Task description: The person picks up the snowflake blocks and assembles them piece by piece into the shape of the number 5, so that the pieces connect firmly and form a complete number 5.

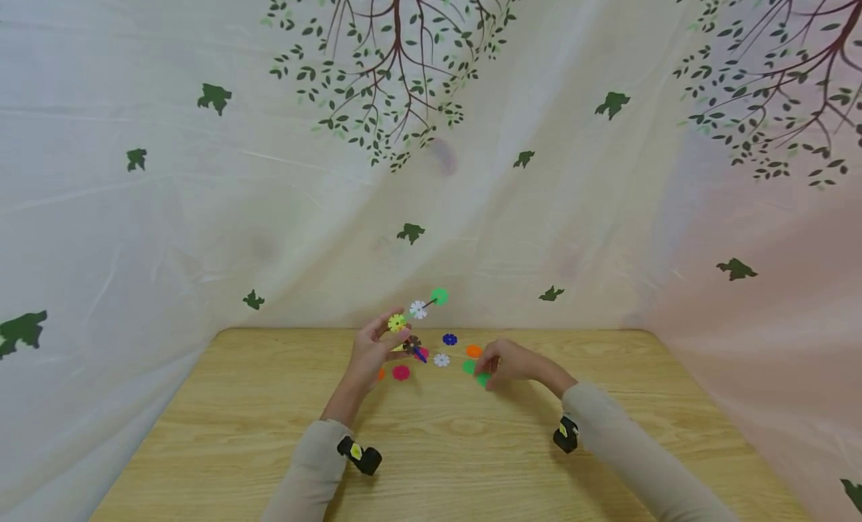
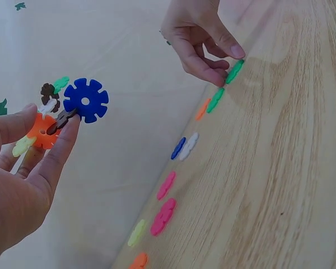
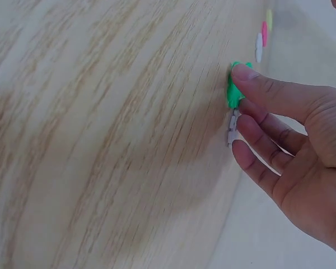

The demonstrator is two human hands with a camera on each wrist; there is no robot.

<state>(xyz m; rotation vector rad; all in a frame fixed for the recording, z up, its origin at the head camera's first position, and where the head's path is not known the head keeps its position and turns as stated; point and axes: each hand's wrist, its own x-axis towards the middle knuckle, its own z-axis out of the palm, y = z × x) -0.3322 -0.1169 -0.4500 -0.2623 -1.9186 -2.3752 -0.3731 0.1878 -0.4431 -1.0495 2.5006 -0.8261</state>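
My left hand (image 1: 369,351) holds up a chain of notched, flower-shaped interlocking discs, pinched between thumb and fingers above the table. In the left wrist view this chain shows an orange disc (image 2: 43,134), a blue disc (image 2: 94,112), brown, white, green and yellow-green ones. My right hand (image 1: 510,361) is down at the tabletop, thumb and fingertips pinching the edges of a green disc (image 2: 235,72). Another green disc (image 2: 215,101) lies beside it. Under the right fingers a whitish piece (image 3: 232,129) shows, partly covered.
Loose discs lie along the wooden table (image 1: 458,447): orange (image 1: 474,351), blue (image 1: 450,339), white (image 1: 441,360), pink (image 1: 401,372), with yellow-green and orange ones farther left. A pale cloth (image 1: 323,208) printed with leaves and branches hangs behind the table's far edge.
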